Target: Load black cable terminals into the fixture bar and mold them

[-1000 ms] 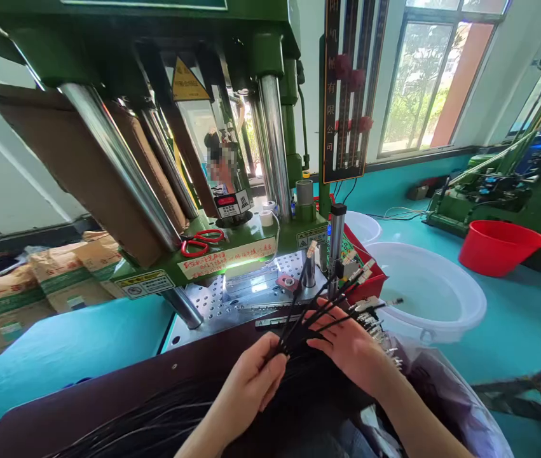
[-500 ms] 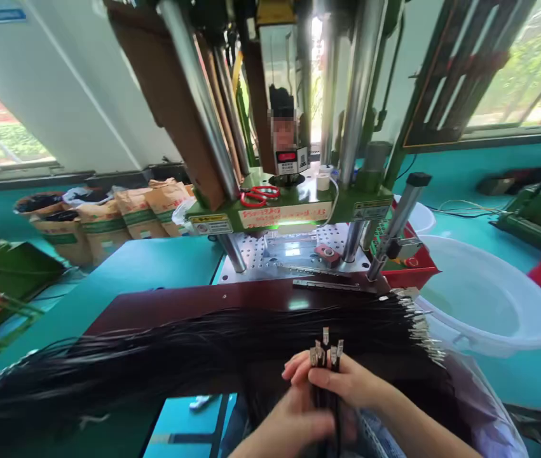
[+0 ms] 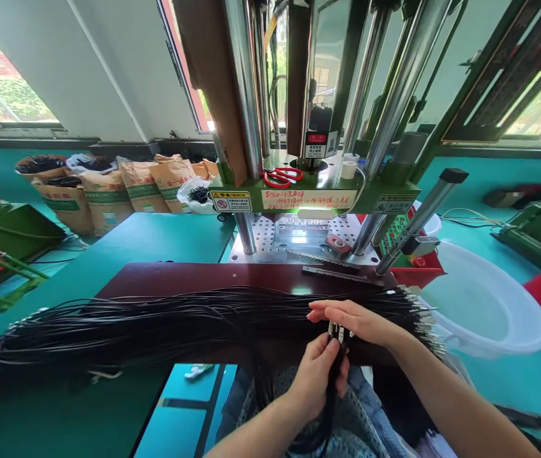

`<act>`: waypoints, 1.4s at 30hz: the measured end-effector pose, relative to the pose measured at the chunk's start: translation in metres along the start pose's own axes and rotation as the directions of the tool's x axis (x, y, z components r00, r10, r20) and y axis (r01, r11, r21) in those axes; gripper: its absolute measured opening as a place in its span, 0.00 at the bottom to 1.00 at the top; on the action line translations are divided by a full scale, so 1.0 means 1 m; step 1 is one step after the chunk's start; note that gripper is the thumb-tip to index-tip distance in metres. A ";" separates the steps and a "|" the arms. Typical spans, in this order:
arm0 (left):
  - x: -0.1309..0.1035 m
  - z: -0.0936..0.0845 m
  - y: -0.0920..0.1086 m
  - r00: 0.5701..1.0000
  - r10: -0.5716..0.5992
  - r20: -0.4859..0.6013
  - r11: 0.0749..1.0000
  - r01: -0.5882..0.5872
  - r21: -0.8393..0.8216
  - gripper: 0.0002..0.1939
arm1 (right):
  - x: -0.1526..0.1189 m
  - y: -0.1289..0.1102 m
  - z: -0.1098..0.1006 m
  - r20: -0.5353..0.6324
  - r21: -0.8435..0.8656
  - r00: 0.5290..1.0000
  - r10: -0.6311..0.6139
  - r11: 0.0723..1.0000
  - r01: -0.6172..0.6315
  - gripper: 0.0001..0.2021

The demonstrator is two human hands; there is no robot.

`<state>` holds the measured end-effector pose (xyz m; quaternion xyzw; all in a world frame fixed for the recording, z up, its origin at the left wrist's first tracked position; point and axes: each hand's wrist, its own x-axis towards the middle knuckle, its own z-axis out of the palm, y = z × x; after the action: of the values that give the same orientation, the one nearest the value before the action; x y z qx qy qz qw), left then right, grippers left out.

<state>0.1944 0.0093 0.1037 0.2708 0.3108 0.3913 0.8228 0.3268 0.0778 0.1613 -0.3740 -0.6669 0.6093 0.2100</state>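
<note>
Close in front of my lap, my left hand (image 3: 316, 375) is wrapped around a small bundle of black cables (image 3: 331, 407). Metal connector plugs (image 3: 341, 334) stick up from the top of that bundle. Across the plug tips lies my right hand (image 3: 360, 321), palm down, its fingers stretched out and together. The right palm and part of the connectors are hidden. A long heap of black cables (image 3: 156, 327) spreads over the dark red board (image 3: 194, 278) just beyond my hands. More metal cable ends (image 3: 425, 324) fan out at its right end.
Behind the board stands a green press (image 3: 251, 198) with steel columns, red-handled scissors (image 3: 283, 177) resting on its ledge. Two metal strips lie at its base. To the right is a large white tub (image 3: 527, 331); paper sacks (image 3: 105, 197) line the left wall.
My right hand has risen from beside the bundle to lie over the plug tips. My left hand, blurred before, now grips the cables below them. The camera view has shifted slightly.
</note>
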 end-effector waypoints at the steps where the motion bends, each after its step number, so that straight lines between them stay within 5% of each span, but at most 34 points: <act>1: 0.001 0.000 0.001 1.000 0.005 0.009 1.000 -0.005 -0.005 0.20 | 0.000 0.001 0.001 0.012 -0.020 1.000 -0.011 1.000 0.011 0.24; 7: 0.006 0.008 0.009 0.998 0.042 0.036 0.999 -0.043 0.034 0.20 | -0.001 0.000 0.000 0.034 -0.151 0.999 -0.032 0.988 0.037 0.23; 15: 0.011 0.005 0.014 0.991 0.134 0.024 0.986 -0.136 0.093 0.18 | 0.004 0.006 -0.006 0.051 0.134 0.988 -0.148 0.981 0.140 0.22; 25: 0.011 0.010 0.019 0.994 0.099 0.038 0.992 -0.095 -0.084 0.18 | 0.004 -0.016 -0.003 0.154 -0.079 0.987 -0.050 0.995 0.063 0.23; 34: 0.014 0.009 0.028 0.998 0.032 0.057 0.990 -0.024 -0.140 0.23 | 0.016 -0.023 0.013 0.108 -0.281 0.992 -0.071 0.955 0.099 0.22; 37: 0.016 -0.001 0.040 0.995 0.103 -0.011 0.992 -0.103 -0.071 0.22 | 0.031 -0.018 -0.006 0.035 -0.527 0.987 -0.155 0.837 0.150 0.21; 39: 0.015 -0.010 0.051 0.982 0.170 -0.078 0.983 -0.175 -0.058 0.21 | 0.040 -0.010 -0.031 -0.178 -0.785 0.979 -0.099 0.614 -0.081 0.19; 40: 0.014 -0.014 0.056 0.974 0.199 -0.110 0.976 -0.207 -0.064 0.20 | 0.042 -0.004 -0.044 -0.326 -0.862 0.944 -0.055 0.427 -0.273 0.17; 42: 0.010 -0.021 0.064 0.959 0.238 -0.153 0.963 -0.254 -0.090 0.19 | 0.042 0.007 -0.067 -0.487 -0.853 0.873 -0.013 0.224 -0.472 0.14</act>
<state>0.1534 0.0565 0.1305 0.2338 0.3104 0.5251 0.7571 0.3513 0.1533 0.1585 -0.6332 -0.7734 0.0145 -0.0260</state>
